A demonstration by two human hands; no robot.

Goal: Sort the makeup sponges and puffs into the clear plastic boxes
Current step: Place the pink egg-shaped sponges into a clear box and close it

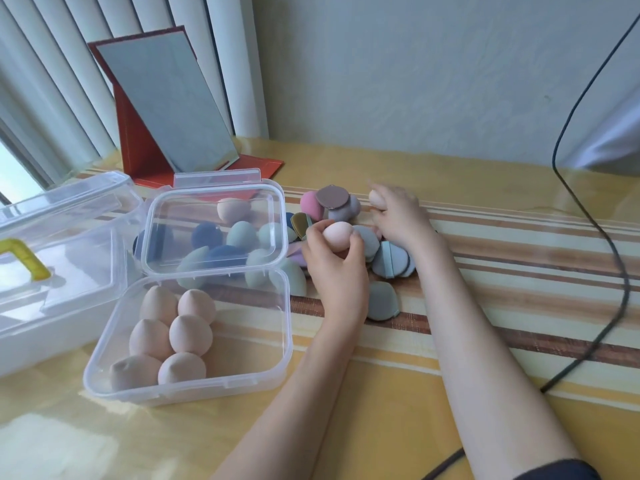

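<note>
My left hand grips a pale pink egg-shaped sponge just right of the open clear box, which holds several beige sponges. Its raised clear lid stands behind it. Through the lid I see blue, green and beige sponges on the table. My right hand grips another pale sponge at the far side of a pile of flat grey puffs and pink and mauve sponges.
A larger clear box with a yellow handle stands at the left. A red-backed standing mirror leans at the back. A black cable runs down the right side over the striped tablecloth. A grey puff lies alone near my left wrist.
</note>
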